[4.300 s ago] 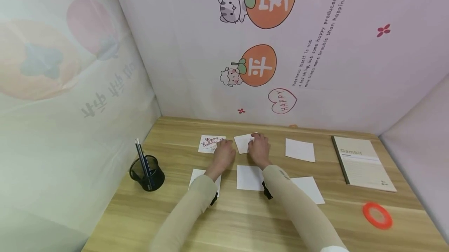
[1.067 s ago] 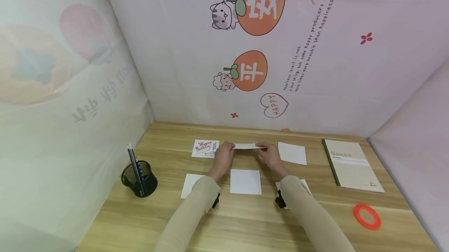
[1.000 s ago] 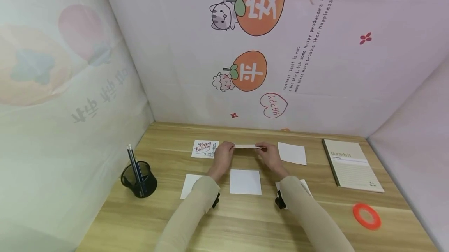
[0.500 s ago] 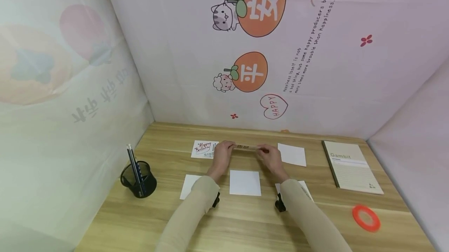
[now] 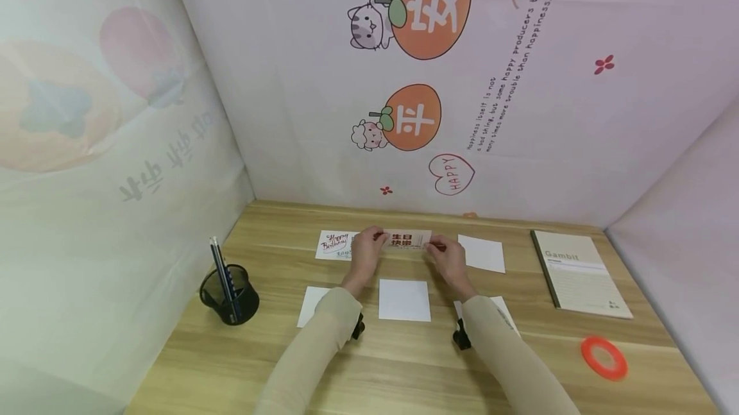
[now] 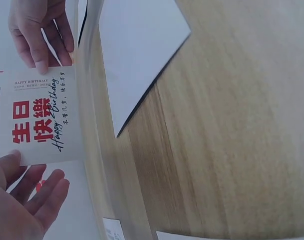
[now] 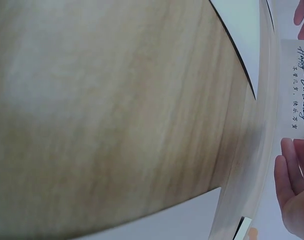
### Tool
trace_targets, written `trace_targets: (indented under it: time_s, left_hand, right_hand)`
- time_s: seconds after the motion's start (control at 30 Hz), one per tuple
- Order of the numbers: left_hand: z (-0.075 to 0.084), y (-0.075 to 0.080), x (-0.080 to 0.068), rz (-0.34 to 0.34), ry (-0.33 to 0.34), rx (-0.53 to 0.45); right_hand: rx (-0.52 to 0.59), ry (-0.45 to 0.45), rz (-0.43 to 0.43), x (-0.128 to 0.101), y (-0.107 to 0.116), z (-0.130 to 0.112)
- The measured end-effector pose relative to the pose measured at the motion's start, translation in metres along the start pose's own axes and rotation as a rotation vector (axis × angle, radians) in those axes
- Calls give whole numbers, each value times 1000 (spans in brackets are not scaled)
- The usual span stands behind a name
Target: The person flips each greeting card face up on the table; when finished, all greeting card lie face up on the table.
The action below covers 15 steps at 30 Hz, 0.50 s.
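Both hands pinch a cream birthday card (image 5: 403, 238) by its two side edges, at the back of the table. Red Chinese characters and "Happy Birthday" script show on its front in the left wrist view. My left hand (image 5: 365, 254) holds the left edge with thumb and fingertips. On the right edge, my right hand (image 5: 449, 258) has a similar pinch. The card is tilted up with its printed side toward me. Another card, with red "Happy Birthday" lettering (image 5: 331, 243), lies just left of my left hand and is partly covered by it.
Blank white cards lie around: one in front centre (image 5: 404, 300), one at right (image 5: 482, 253), others partly under the sleeves. A black mesh pen cup (image 5: 242, 303) stands at left. A notebook (image 5: 583, 280) and a red tape ring (image 5: 603, 357) lie at right.
Both hands have lifted the card from the table and turned it over. Its blank side faced up earlier; then it was edge-on, and now the printed face shows.
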<state>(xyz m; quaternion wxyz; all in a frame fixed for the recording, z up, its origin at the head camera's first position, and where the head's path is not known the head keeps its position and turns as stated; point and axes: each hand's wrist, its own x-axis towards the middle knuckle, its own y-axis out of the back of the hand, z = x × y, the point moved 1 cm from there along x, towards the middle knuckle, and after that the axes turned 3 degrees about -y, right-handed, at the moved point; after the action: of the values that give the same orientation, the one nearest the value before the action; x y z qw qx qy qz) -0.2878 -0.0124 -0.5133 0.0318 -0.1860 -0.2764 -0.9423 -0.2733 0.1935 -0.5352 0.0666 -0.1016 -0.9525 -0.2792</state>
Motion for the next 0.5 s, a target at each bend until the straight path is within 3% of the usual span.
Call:
trace_targets:
  time_s: [0.27, 0.5]
  left_hand:
    - [1, 1, -1, -15, 70, -70]
    - [-1, -1, -5, -32, 93, -52]
  right_hand:
    - [9, 13, 1, -2, 2, 1]
    - [22, 22, 20, -3, 3, -4]
